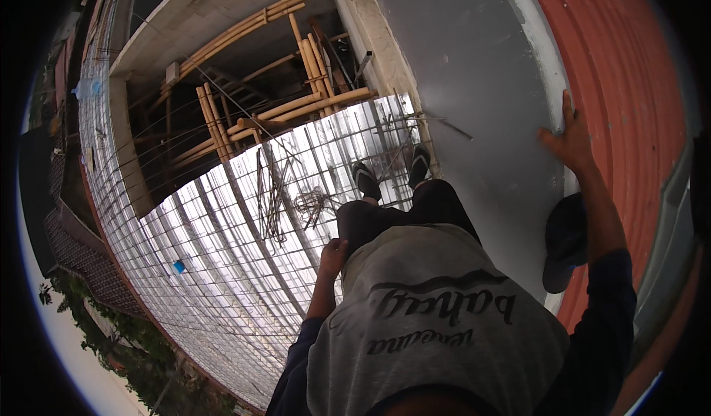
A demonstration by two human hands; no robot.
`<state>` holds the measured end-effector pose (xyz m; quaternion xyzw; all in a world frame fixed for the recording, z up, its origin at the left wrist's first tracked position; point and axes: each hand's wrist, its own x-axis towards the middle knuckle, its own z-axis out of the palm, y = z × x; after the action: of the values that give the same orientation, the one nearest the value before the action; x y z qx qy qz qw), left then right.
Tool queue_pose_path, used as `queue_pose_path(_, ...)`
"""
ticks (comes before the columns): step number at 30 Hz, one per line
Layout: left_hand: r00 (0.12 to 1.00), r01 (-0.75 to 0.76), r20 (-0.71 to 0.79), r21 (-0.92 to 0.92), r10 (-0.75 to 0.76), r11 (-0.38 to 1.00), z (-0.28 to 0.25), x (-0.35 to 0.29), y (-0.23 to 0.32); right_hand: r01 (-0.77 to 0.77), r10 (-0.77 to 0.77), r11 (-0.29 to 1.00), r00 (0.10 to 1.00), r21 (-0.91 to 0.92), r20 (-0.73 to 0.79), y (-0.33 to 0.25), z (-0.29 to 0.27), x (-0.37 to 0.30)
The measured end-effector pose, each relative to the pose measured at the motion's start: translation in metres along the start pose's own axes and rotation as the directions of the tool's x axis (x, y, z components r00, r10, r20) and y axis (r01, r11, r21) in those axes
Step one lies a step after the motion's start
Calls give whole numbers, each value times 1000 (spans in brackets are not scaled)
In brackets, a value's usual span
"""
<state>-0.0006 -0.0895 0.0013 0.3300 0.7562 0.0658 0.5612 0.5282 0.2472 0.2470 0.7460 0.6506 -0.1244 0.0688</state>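
Note:
My right hand [569, 140] is open above the pale edge between the grey wall top and the red roofing, thumb and a finger stretched apart, holding nothing visible. Beside my left thigh, my left hand [334, 257] hangs with its fingers curled; whatever they may hold is hidden. My feet stand in dark sandals [366, 181] on a steel bar grid [222, 231] over shiny corrugated metal sheets. Nearest to my left hand on the grid lies a tangle of wire [312, 205]. Several bent steel rods [272, 201] rest just left of it.
Ahead, a concrete-edged opening holds bamboo poles [317, 68] and drops into shadow. To the right run a smooth grey surface [466, 53] and red corrugated roofing [615, 82]. A dark rounded object like a cap [564, 240] lies below my right forearm. A small blue object [179, 267] sits left.

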Motion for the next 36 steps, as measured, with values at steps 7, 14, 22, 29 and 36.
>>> queue_pose_path(7, 999, -36, 18, 137, 34, 990, -15, -16, 38, -91, 90, 995, 995, -33, -31, -9, 6, 3)
queue_pose_path(14, 998, -55, 49, 357, 40, 932, 11, -3, 35, 161, -183, 983, 844, -88, -505, -117, 50, -30)
queue_pose_path(22, 926, -357, 287, 445, 247, 821, 30, -38, 36, 11, -166, 962, 818, 274, 550, -105, 261, -68)
queue_pose_path(29, 882, -51, 470, 23, 35, 998, -7, -132, 131, 198, -69, 979, 562, -53, 824, -45, 318, -63)
queue_pose_path(36, 764, -79, 645, 59, 23, 995, 1, -82, 125, -463, -112, 873, 115, 152, 987, -63, 320, -18)
